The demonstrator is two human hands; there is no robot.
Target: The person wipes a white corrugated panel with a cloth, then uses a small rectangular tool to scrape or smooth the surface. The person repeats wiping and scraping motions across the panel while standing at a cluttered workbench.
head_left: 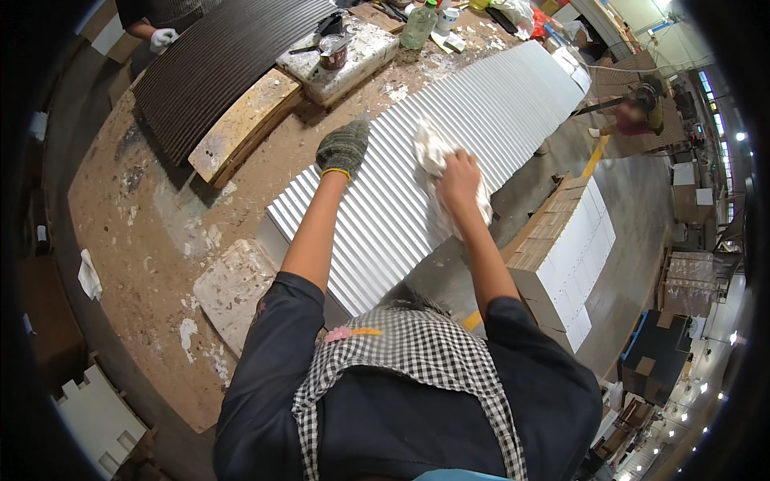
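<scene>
head view: my right hand is closed round a white rag, pressed onto the white ribbed panel. my left hand, in a dark knit glove, lies flat and open on the panel at 9 o'clock of the rag, gripping nothing. panel runs from 7 to 1 o'clock across the stained workbench. i judge wiping is mid-pass; next stroke needs to follow the ribs with steady pressure. dark ribbed panel at 11 o'clock.

Dark navy short sleeves, a black-and-white checked apron tied over them. The left hand wears a grey-green knit glove with a yellow cuff; the right hand is bare.
</scene>
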